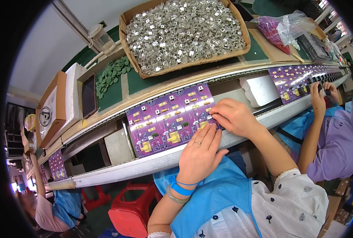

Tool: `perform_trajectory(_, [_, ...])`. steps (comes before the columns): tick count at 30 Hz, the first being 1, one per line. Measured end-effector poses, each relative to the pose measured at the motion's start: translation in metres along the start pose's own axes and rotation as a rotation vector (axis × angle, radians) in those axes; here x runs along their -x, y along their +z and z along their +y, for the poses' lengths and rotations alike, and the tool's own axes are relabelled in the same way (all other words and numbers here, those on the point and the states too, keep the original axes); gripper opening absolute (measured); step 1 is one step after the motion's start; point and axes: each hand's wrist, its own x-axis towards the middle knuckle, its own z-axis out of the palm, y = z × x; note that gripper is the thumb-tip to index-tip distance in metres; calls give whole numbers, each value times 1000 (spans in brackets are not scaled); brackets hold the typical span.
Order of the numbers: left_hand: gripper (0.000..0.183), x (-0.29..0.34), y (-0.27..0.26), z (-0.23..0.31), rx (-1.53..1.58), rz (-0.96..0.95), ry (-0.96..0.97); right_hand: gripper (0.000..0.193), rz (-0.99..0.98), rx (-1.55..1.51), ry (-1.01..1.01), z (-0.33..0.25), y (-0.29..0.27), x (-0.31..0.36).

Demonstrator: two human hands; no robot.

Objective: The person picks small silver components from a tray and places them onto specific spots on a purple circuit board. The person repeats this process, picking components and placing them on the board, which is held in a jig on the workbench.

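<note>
A purple circuit board panel (pixel 148 126) lies on the rail line in front of me, fitted with small yellow, black, white and green parts. My left hand (pixel 200 152) rests flat at the panel's near right corner, fingers stretched out; a blue band and a bangle are on its wrist. Above those fingertips, my right hand (pixel 234 117) is closed in a pinch at the panel's right edge. Whatever sits between its thumb and fingers is too small and covered to name. Both hands hide part of the panel's right end.
Beyond the rail stands a cardboard box (pixel 138 67) heaped with small metal parts. Green discs (pixel 113 73) lie left of it, a plastic bag of reddish parts (pixel 273 33) right. A co-worker's hands (pixel 323 95) are over more purple boards (pixel 291 81). A red stool (pixel 131 212) stands below.
</note>
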Motion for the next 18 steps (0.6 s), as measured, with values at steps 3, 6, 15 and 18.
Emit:
perform_trajectory(3, [43,8,-8,-4,112,56,58,21,-21,0,33,-4,-2,5])
perform_trajectory(6, [31,32,-36,-6,-52,241,-34,29,76,24,44,-4,-8,12])
perform_trajectory(15, [43,121,-77,-99,-648,357,-367,36,394,18,72,-22,-1,38])
perform_trajectory(18, [46,90,-63,-88,-480,287,-444,34,514,-5,42,-24,10,63])
